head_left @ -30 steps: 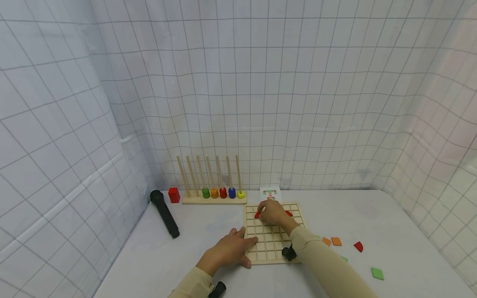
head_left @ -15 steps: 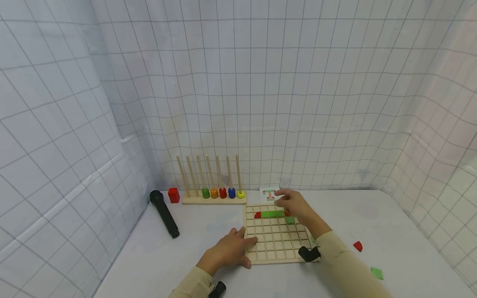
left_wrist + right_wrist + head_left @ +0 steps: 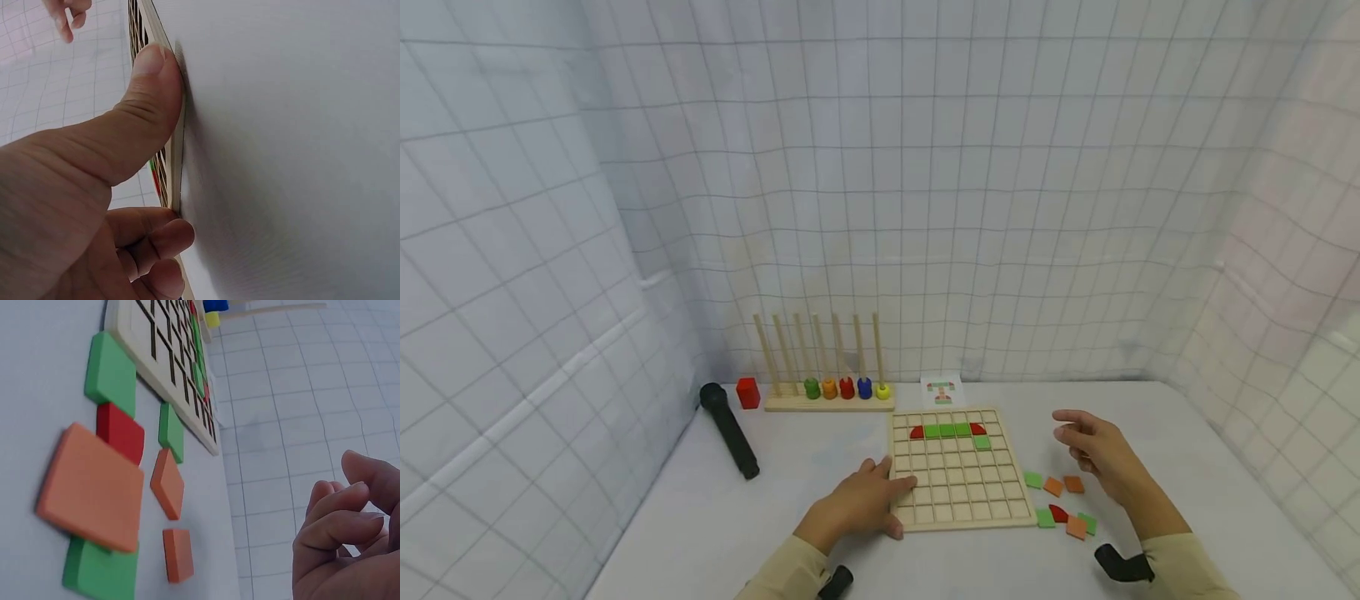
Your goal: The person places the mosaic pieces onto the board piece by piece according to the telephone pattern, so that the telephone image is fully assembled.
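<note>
A wooden grid board lies on the table in the head view. Near its far side, green square tiles form a row between a red quarter-round piece and a second red piece. One more green tile sits just below the row's right end. My left hand rests against the board's left edge, index finger over the grid and thumb by the near corner. My right hand hovers right of the board, fingers loosely bent; nothing shows between them, also in the right wrist view.
Loose orange tiles, green tiles and a red piece lie beside the board's right edge, partly overlapping. Behind stand a peg rack with coloured beads and a pattern card. At left lie a red block and black microphone.
My right hand has moved off the board to the right, uncovering the row of pieces, the lower green tile and the loose tiles. My left hand stays at the board's edge.
</note>
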A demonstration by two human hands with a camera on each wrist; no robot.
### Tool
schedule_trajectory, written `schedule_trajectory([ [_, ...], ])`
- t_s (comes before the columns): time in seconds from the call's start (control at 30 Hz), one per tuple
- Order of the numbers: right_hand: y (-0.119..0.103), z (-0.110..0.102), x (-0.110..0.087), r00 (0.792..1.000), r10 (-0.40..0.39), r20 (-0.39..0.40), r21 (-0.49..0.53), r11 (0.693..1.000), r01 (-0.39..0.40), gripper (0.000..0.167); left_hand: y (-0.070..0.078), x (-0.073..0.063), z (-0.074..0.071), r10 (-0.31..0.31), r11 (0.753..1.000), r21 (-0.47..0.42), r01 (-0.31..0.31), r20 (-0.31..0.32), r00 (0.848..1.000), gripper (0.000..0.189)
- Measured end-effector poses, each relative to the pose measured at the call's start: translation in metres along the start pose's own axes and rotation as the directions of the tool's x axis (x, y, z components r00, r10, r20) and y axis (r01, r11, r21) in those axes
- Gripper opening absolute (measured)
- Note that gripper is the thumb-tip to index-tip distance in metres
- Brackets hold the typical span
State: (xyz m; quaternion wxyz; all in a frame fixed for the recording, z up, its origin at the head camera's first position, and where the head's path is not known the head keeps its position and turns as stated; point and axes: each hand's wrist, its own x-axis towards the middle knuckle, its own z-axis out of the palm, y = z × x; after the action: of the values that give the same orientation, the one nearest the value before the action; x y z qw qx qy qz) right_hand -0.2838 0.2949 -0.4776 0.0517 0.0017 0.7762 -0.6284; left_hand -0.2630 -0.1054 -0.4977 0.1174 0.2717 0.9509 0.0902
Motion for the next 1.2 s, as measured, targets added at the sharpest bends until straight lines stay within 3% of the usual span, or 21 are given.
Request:
schedule_trajectory([
  [0.2, 0.010, -0.022, -0.010, 1.000, 0.025, 0.008, 0.002, 1.000, -0.025, 0.056, 0.000, -0.002, -0.006, -0.010, 1.000, -0.001, 0.010, -0.010, 1.000, 0.081],
  [0.43, 0.026, -0.053, -0.030, 0.998, 0.055, 0.038, 0.054, 0.997, -0.057, 0.027, 0.000, -0.002, -0.006, -0.015, 1.000, -0.018, 0.015, 0.006, 1.000, 0.081],
  [0.53, 0.030, -0.064, -0.038, 0.997, 0.075, 0.029, 0.068, 0.995, -0.076, 0.022, -0.001, -0.002, -0.005, -0.015, 1.000, -0.024, 0.015, 0.006, 1.000, 0.081],
  [0.83, 0.032, -0.065, -0.045, 0.992, 0.111, 0.064, 0.009, 0.994, -0.111, 0.038, -0.003, 0.000, -0.003, -0.013, 1.000, -0.026, 0.013, 0.006, 1.000, 0.082],
  [1.03, 0.039, -0.066, -0.060, 0.982, 0.176, 0.073, -0.017, 0.984, -0.175, 0.048, -0.002, 0.003, 0.000, -0.022, 1.000, -0.020, 0.023, 0.023, 0.999, 0.082],
  [1.2, 0.048, -0.078, -0.075, 0.974, 0.180, 0.135, -0.082, 0.982, -0.170, 0.053, -0.001, 0.002, 0.001, -0.013, 1.000, -0.008, 0.013, 0.020, 1.000, 0.082],
])
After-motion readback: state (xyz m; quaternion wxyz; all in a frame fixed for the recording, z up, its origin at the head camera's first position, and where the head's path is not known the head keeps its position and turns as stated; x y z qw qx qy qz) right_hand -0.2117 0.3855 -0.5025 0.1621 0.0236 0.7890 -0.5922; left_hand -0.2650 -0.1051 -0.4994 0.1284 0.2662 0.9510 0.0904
